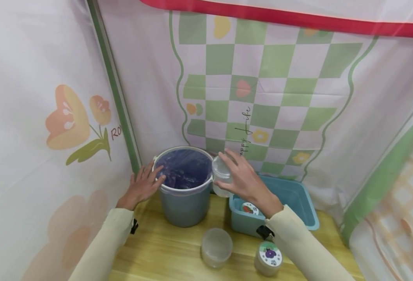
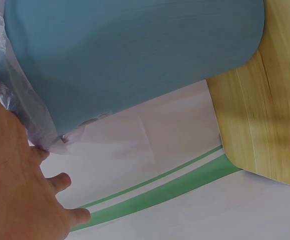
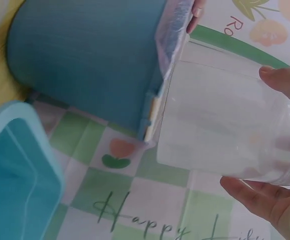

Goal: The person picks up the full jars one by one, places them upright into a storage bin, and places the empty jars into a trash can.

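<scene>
My right hand (image 1: 248, 181) grips a clear plastic jar (image 1: 222, 191), thumb on one side and fingers on the other. The jar stands nearly upright in the air, just right of a blue-grey bin (image 1: 186, 210). In the right wrist view the clear wall of the jar (image 3: 219, 120) shows, its ridged neck near my palm. A purple bag (image 1: 192, 166) lines the bin, folded out over the white rim. My left hand (image 1: 141, 189) is at the bin's left rim with fingers spread, fingertips reaching over the edge.
A blue basin (image 1: 306, 195) stands right of the bin, holding a round item with a red-patterned top (image 1: 250, 208). Nearer on the wooden table (image 1: 157, 253) are a translucent round container (image 1: 217, 248) and a tub with a purple-flower label (image 1: 269, 255). Patterned cloth walls (image 1: 248, 86) enclose the table.
</scene>
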The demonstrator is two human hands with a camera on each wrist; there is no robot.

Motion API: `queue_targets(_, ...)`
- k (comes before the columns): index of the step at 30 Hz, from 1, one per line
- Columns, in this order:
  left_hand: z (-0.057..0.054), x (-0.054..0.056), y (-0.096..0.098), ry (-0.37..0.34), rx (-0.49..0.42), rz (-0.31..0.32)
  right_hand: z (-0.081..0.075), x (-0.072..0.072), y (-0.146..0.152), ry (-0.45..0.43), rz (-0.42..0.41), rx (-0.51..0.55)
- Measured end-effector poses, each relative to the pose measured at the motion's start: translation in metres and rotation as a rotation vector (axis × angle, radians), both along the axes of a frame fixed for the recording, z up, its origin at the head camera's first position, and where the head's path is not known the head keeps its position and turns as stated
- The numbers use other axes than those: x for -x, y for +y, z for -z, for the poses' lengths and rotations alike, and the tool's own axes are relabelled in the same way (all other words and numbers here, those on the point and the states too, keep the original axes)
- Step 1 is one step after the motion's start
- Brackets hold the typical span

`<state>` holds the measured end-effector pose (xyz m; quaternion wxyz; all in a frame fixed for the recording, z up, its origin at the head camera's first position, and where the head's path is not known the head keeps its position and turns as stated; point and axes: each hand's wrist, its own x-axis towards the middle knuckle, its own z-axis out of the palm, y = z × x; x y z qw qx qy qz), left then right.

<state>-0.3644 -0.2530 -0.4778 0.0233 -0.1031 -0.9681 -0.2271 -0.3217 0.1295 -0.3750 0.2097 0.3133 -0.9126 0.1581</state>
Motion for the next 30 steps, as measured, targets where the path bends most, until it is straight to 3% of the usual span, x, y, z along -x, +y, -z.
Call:
queue_targets(12,0.001,0.000,0.001,-0.011,-0.005,-0.006,-0.019,0.028,-0.045,0.006,0.045,0.064)
queue_targets(24,0.001,0.002,0.002,-0.008,0.005,-0.014,-0.011,0.052,-0.089,-0.068,0.071,0.130)
queue_targets(30,0.001,0.003,0.003,-0.012,0.014,-0.023,-0.010,0.064,-0.107,-0.062,0.057,0.086)
